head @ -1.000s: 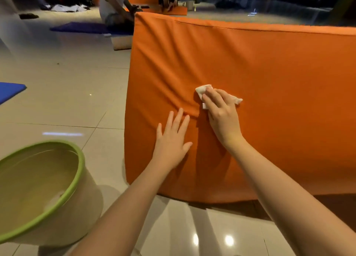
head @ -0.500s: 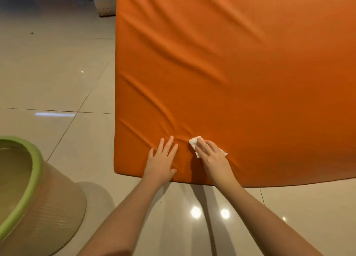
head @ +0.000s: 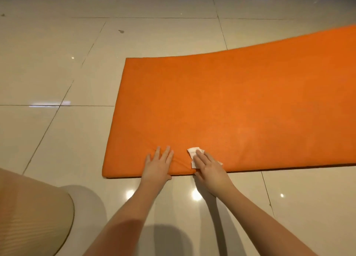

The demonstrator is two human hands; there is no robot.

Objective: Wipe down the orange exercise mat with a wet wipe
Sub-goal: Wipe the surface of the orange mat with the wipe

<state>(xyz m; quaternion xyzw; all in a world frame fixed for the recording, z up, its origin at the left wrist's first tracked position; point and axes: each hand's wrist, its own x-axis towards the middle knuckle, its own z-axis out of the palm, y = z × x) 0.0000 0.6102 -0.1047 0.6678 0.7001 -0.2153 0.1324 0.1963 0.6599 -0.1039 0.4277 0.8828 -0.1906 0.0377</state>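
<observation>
My right grip (head: 209, 167), fingers straight, presses the wet wipe (head: 193, 152) onto the orange mat (head: 231, 111); left grip (head: 159, 165) lies flat beside. Mat's length runs lower-left to upper-right.

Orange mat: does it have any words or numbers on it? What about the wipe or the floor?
There are none to read. The orange mat is plain, the wet wipe is blank white, and the floor tiles and the side of the beige tub show no writing.

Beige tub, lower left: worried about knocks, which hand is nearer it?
Left. The left hand lies flat on the mat, right of the tub; the right hand, on the wipe, is farther right.
</observation>
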